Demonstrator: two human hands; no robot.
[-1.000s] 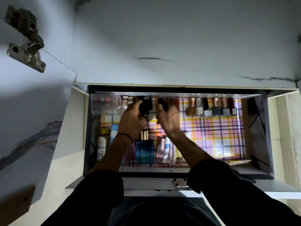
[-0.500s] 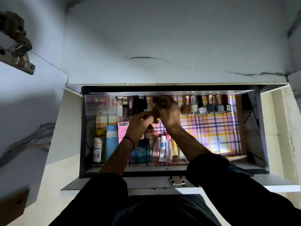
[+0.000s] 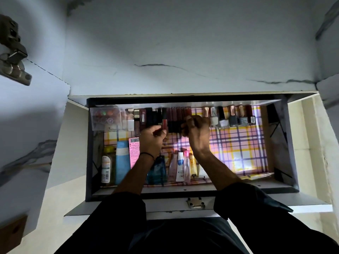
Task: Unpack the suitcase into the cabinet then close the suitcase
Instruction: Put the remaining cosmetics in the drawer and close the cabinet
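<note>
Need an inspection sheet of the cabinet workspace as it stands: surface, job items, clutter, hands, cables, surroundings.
Surface: cabinet shelf lined with plaid paper, right half bare.
Job's things: lip tubes standing along the back; nail polish bottles in a row at the back right; front-row bottles at the front left; clear box of small pots in the back left corner.
Clutter: nothing seen.
Hands: left hand pinches a red gloss tube at the back row; right hand is curled beside it, and whether it holds anything cannot be told.
Cables: nothing seen.
Surroundings: marbled wall above; metal hinge at the upper left.
</note>
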